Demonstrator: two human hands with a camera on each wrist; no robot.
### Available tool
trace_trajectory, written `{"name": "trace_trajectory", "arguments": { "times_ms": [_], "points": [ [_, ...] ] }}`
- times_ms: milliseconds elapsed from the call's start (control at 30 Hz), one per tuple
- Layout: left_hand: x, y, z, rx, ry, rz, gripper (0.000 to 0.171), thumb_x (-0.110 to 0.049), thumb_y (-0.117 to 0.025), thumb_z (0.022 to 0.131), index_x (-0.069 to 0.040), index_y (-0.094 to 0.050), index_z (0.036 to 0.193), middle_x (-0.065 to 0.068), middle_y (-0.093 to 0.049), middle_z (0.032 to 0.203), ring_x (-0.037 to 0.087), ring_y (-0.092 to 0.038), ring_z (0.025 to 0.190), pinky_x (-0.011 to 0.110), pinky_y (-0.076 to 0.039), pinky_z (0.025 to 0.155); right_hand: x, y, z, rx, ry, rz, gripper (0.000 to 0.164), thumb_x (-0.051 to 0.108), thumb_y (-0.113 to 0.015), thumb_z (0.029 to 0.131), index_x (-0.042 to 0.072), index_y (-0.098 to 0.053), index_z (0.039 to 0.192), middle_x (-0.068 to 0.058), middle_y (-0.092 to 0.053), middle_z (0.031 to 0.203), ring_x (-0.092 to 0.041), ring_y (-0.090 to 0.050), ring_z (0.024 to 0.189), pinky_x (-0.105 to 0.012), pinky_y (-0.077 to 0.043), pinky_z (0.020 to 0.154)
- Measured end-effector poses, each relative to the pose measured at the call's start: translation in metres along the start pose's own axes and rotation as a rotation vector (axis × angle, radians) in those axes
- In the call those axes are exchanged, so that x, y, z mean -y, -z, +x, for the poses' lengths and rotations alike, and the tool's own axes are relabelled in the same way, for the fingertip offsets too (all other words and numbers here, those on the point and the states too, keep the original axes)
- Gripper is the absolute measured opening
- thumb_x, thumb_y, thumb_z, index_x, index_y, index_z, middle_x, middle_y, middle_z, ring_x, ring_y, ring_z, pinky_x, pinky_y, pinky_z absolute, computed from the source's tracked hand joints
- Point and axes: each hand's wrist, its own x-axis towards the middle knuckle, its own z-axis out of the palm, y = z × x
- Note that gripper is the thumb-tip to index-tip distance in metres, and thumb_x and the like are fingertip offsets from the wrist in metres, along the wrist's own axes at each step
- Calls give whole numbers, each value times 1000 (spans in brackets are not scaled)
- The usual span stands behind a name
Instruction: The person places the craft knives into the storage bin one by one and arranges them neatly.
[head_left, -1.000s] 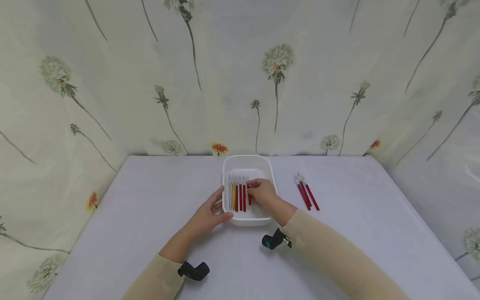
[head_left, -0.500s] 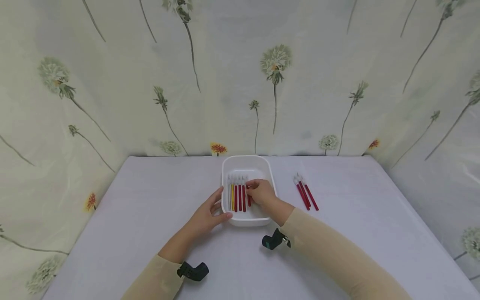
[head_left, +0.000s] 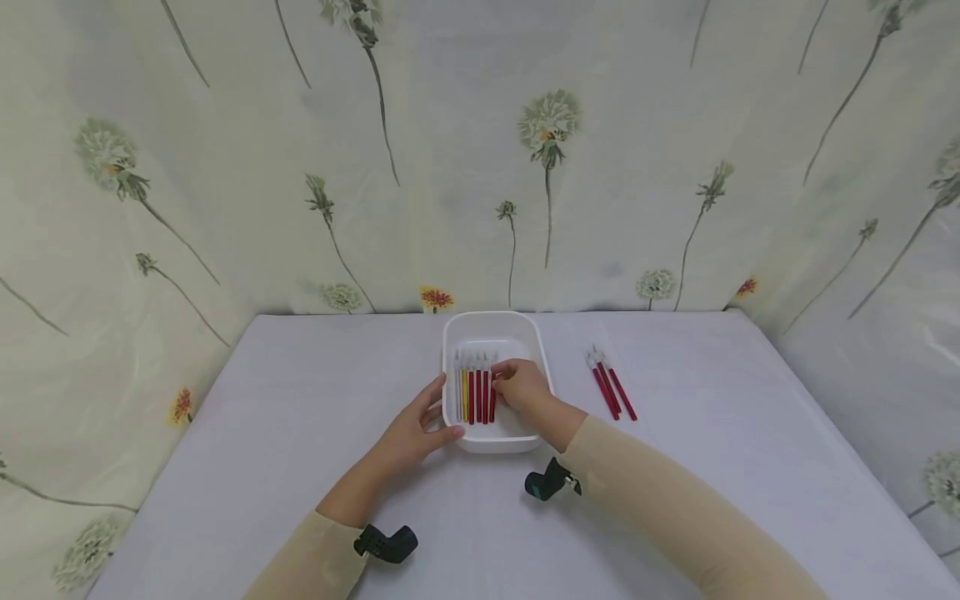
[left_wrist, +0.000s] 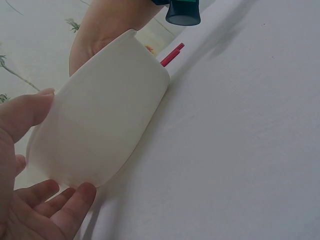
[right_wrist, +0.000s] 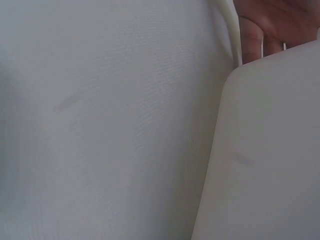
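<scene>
A white tray (head_left: 498,446) stands at mid-table in the head view. Inside lies a neat row of slim pen-like sticks with clear pointed ends: a whitish one (head_left: 459,398), a yellow one (head_left: 465,398) and several red ones (head_left: 478,398). My right hand (head_left: 522,385) pinches the upper part of the rightmost red stick (head_left: 492,407), level with the row. The right wrist view hides this hand behind the tray wall (right_wrist: 265,140). My left hand (head_left: 408,433) spreads round the tray's near left corner, its thumb at the front rim and fingers along the left side.
Three loose red sticks (head_left: 622,393) lie on the white-covered table to the right of the tray. Behind the table hangs a cloth (head_left: 450,167) with a dandelion print. A wrist camera (head_left: 386,543) sticks out from the left sleeve.
The right hand's red stick has shifted left, from slightly apart and tilted to close beside the row. My left hand and the tray stay put.
</scene>
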Motion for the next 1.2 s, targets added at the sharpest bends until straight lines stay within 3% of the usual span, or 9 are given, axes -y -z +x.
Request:
{"name": "trace_trajectory", "arguments": {
  "times_ms": [333, 700, 900, 1200],
  "points": [
    [1, 0, 0, -5, -1, -5, 91, -30, -79, 87, -26, -24, 160, 9, -33, 161, 33, -41, 142, 49, -43, 108, 0, 0, 1, -15, 40, -31, 26, 4, -62, 95, 5, -67, 121, -10, -63, 104, -19, -60, 87, -25, -53, 72],
    [1, 0, 0, 5, -5, -33, 93, -30, -80, 87, -23, -23, 161, 9, -33, 161, 34, -41, 142, 50, -43, 107, -1, 4, -1, -41, 175, -31, 27, 8, -64, 95, 4, -68, 121, -12, -65, 116, -20, -65, 90, -31, -57, 80],
    [0, 1, -1, 12, 7, -35, 94, -31, -80, 87, -23, -23, 161, 10, -33, 161, 34, -40, 142, 51, -43, 107, 2, 16, -9, -1, 222, -57, 27, 11, -64, 96, 4, -68, 122, -13, -65, 116, -21, -67, 89, -33, -57, 80],
    [-1, 0, 0, 7, 7, -26, 94, -32, -80, 86, -25, -23, 160, 9, -33, 161, 33, -40, 143, 51, -42, 108, 9, 44, -28, 41, 269, -132, 28, 22, -66, 98, 9, -68, 123, -8, -66, 119, -27, -67, 99, -38, -58, 87]
  ]
}}
